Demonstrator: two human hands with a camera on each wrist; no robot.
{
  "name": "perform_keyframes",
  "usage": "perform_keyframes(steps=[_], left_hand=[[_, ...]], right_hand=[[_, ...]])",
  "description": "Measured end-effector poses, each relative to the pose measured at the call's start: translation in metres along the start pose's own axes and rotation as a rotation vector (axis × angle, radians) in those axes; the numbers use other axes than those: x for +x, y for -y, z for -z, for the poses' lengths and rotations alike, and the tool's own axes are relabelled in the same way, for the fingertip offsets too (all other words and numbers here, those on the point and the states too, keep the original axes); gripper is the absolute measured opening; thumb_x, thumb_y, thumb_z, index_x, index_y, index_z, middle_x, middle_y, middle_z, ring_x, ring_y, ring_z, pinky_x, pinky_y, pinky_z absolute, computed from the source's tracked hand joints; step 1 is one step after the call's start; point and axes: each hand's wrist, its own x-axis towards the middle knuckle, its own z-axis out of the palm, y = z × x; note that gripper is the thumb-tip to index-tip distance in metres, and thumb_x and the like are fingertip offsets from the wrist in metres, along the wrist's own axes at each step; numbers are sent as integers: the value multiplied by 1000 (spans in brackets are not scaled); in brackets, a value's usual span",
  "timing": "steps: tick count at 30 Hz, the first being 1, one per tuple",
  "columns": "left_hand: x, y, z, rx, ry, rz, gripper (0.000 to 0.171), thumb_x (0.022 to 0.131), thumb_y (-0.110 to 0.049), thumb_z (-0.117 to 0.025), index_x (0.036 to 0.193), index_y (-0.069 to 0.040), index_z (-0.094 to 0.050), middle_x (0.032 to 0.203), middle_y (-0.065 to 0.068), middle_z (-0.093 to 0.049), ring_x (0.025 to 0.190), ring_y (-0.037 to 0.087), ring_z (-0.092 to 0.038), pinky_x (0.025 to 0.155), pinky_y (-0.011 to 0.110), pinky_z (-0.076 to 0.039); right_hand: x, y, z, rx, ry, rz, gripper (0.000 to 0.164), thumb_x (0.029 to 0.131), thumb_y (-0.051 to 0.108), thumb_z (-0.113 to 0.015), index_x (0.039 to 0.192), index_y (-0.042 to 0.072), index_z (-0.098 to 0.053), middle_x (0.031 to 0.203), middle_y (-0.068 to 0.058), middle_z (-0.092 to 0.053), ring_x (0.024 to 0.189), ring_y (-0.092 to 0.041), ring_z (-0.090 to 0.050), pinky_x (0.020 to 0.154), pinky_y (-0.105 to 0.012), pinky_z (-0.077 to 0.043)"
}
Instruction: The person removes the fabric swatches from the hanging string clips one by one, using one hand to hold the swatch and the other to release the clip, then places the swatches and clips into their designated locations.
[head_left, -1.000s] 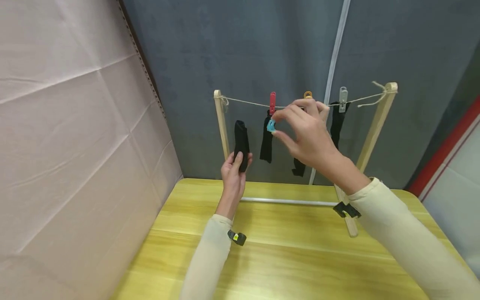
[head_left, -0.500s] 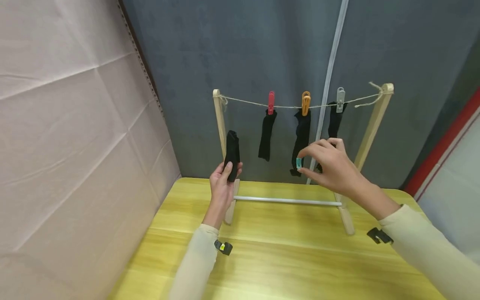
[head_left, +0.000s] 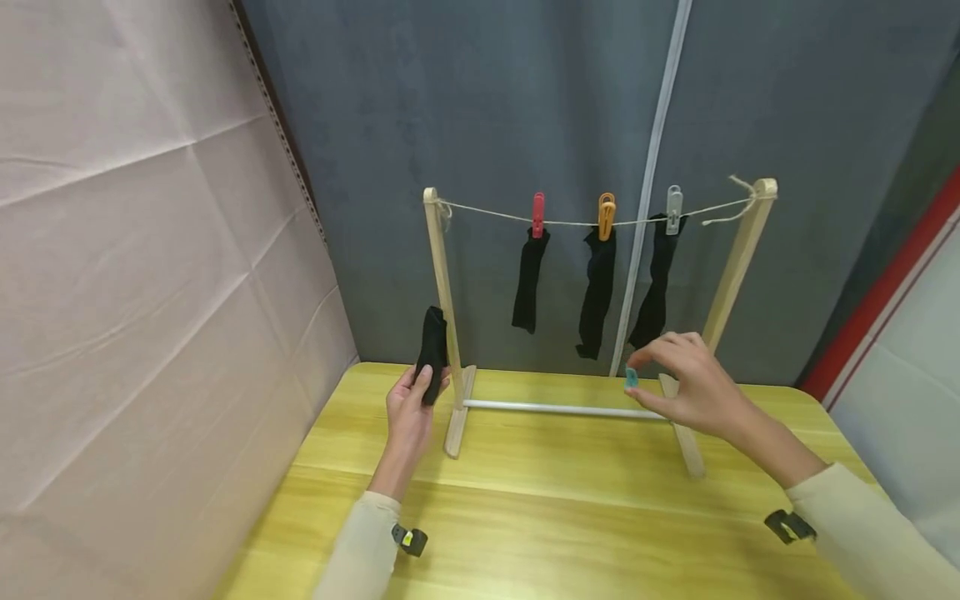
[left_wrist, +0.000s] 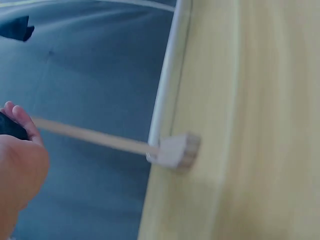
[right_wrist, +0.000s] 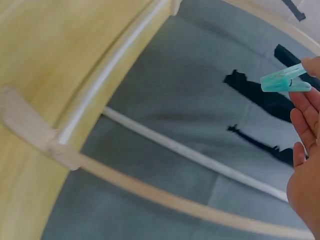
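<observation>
My left hand (head_left: 410, 408) grips a black sock (head_left: 432, 346) near the rack's left post; the sock stands up out of the fist. In the left wrist view, that hand (left_wrist: 22, 165) shows only at the left edge, with a bit of black cloth in it. My right hand (head_left: 693, 383) pinches a small teal clothespin (head_left: 632, 378) between thumb and fingertips, in front of the right post. The right wrist view shows the clothespin (right_wrist: 285, 81) up close. On the string hang three black socks, held by a red clothespin (head_left: 538, 215), an orange clothespin (head_left: 607, 217) and a clear clothespin (head_left: 674, 210).
The wooden rack has a left post (head_left: 442, 283), a right post (head_left: 738, 258), a string (head_left: 487, 212) and a white crossbar (head_left: 562, 408) low down. It stands on a yellow wood table (head_left: 525, 517). A grey curtain (head_left: 480, 100) hangs behind, a pale cloth wall (head_left: 150, 292) at left.
Both hands have drawn back from the string: the right one down and to the right with the teal clothespin, the left one down and to the left with the black sock.
</observation>
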Motion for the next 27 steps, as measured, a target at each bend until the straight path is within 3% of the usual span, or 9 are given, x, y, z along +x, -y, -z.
perform_keyframes(steps=[4,9,15,20,27], left_hand=[[-6,-3,19,33,-37,21,14,108,-11,-61,114,0,-67,122,15,-68,102,18,-79,94,29,-64],[-14,-7,45,100,-117,77,22,107,-15,-63,121,2,-65,117,12,-74,103,17,-79,95,29,-64],[-14,-12,67,224,-205,157,43,105,-23,-67,135,7,-60,120,9,-73,106,15,-78,105,33,-60],[-12,-15,80,274,-262,203,39,105,-21,-66,132,7,-61,118,12,-77,103,15,-79,108,37,-58],[-13,-18,93,432,-253,323,43,108,-17,-62,138,13,-54,136,28,-67,108,20,-79,104,32,-60]], right_hand=[[-21,0,3,5,-28,-113,43,66,7,-97,103,15,-76,95,4,-73,94,-6,-56,88,-31,-39],[-48,3,5,29,-26,-237,41,71,8,-95,104,21,-76,99,9,-72,98,-2,-54,88,-31,-38],[-71,-7,6,-11,-18,-235,40,68,7,-96,99,22,-76,92,13,-71,91,4,-52,84,-29,-36],[-86,-18,5,-46,0,-256,38,69,10,-97,98,23,-76,91,13,-72,89,1,-54,81,-27,-36],[-116,-34,0,-94,52,-319,32,74,15,-95,100,23,-77,93,13,-73,89,-6,-60,80,-29,-43]])
